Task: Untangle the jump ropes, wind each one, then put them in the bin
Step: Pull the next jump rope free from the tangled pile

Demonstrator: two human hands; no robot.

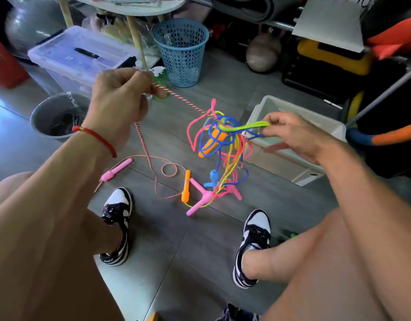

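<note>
Left hand (117,101), frame centre-left: pinches the red-and-white twisted rope (176,97), drawn taut. Right hand (292,135), centre-right: pinches a yellow-green cord (243,126) of the hanging tangle (219,144), beside the bin (292,112). Ropes likely light, limp, snag-prone; grip cords near knots, not handles.

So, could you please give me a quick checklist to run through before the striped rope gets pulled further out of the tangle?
1. Left hand has a firm hold on the striped rope: ok, fingers curled round it.
2. Right hand steadies the tangle: ok, it pinches the yellow-green loop.
3. Striped rope free of the knot: not ok, it runs taut into the tangle.
4. Striped rope's pink handle free: ok, lying apart on the floor.
5. Which strand blocks the striped rope: cannot tell, the loops overlap.
6. White bin within reach: ok, beside the right hand.
</note>
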